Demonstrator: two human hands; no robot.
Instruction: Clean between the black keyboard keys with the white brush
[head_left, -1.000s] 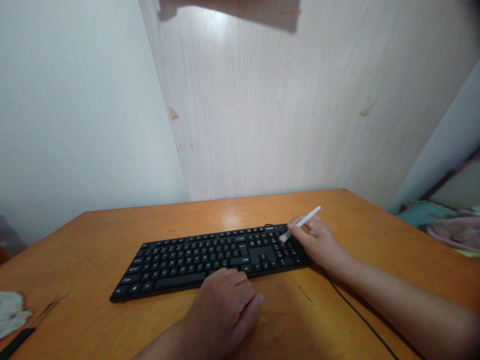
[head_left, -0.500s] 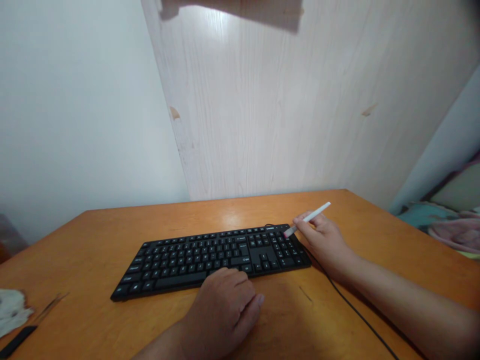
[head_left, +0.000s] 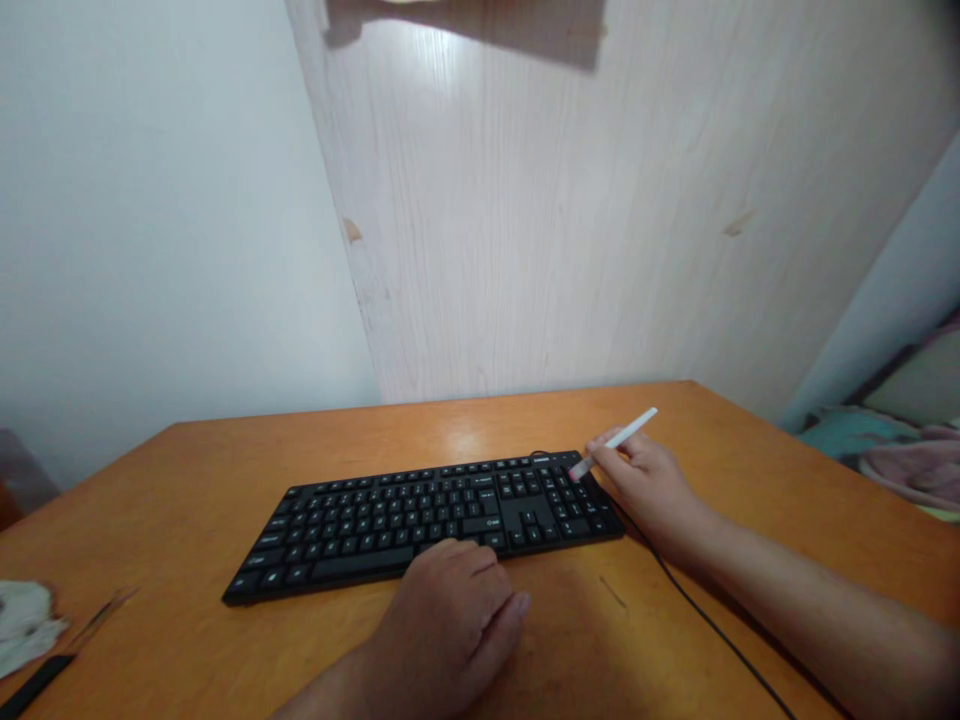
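Note:
A black computer keyboard [head_left: 390,520] lies at a slant on the table, its number pad to the right. My left hand [head_left: 454,620] is closed at the keyboard's front edge, right of the space bar. Its fingers curl down onto the edge, their tips hidden, and the thumb lies alongside. Over the right end, my right hand [head_left: 645,480] pinches a small white-handled brush [head_left: 630,430] between thumb and fingers. The brush slopes down to the left, and its pinkish bristle tip meets the upper number pad keys.
The keyboard's black cable [head_left: 697,605] runs under my right wrist toward the front edge of the orange-brown table [head_left: 315,660]. At the lower left lie a crumpled white cloth or tissue [head_left: 26,625] and a thin black-handled tool [head_left: 37,685]. A pale wall panel [head_left: 540,250] stands behind.
The brush tip has shifted very slightly down and right on the number pad, the handle tilting a little with it. My left hand and the keyboard stay in place.

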